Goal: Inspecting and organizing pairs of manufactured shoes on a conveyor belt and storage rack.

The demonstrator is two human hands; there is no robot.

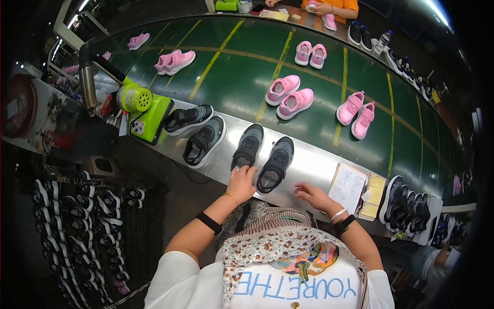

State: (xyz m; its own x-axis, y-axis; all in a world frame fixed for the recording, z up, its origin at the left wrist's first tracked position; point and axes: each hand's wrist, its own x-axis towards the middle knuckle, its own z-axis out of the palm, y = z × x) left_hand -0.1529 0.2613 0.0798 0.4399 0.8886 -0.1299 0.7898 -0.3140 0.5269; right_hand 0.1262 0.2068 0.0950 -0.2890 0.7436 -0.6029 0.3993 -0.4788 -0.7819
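Observation:
My left hand (242,184) grips the heel of a dark grey-and-black strap sneaker (249,146), which rests on the metal ledge with its toe pointing away from me. Its mate, a matching sneaker (276,164), stands just to the right, and no hand is on it. Farther right, my right hand (313,195) hovers over the ledge's near edge, its fingers apart and nothing in them. To the left on the ledge is another dark pair: one sneaker (205,141) nearer me and one (187,119) behind it.
Beyond the metal ledge (319,170) runs a green conveyor belt (226,77) with several pink sneakers (294,104). A green blower machine (146,116) stands left. An open notebook (347,184) and more dark shoes (404,206) are right. Shoe racks (77,221) stand lower left.

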